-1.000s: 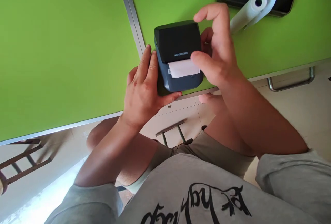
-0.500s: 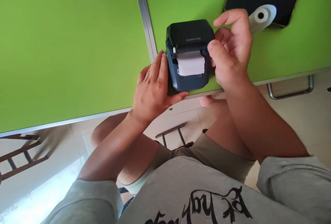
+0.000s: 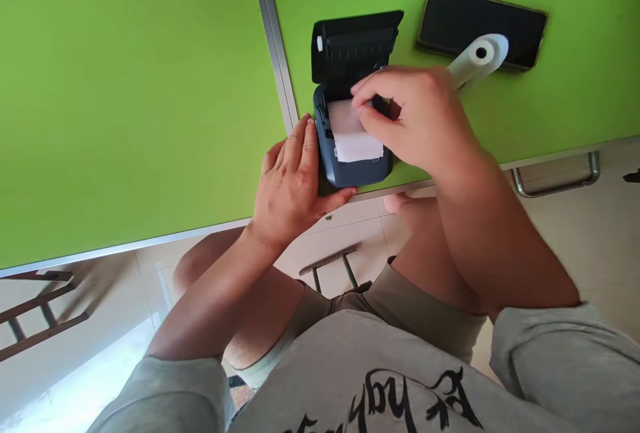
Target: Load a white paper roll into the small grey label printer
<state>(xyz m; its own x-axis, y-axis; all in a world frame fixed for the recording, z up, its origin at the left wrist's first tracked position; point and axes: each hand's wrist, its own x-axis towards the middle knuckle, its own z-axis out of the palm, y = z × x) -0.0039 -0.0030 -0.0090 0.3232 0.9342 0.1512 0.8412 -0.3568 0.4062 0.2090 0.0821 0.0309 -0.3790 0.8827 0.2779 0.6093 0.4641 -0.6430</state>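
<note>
A small dark label printer (image 3: 350, 166) sits at the near edge of the green table (image 3: 140, 86), its lid (image 3: 353, 43) swung fully open toward the back. White paper (image 3: 353, 136) lies across its open bay and front. My left hand (image 3: 293, 183) clasps the printer's left side, fingers along the side and thumb under the front. My right hand (image 3: 413, 119) reaches over the open bay, its fingers curled and pinching at the paper roll inside.
A black phone (image 3: 520, 36) lies face up at the back right, with a white paper roll (image 3: 475, 59) resting across it. A metal seam (image 3: 273, 53) divides the table. Below the edge are my knees, a tiled floor and a stool (image 3: 330, 263).
The printer's lid has swung from nearly shut to fully open. My right hand has come down from the lid's side onto the paper in the bay. My left hand has stayed put.
</note>
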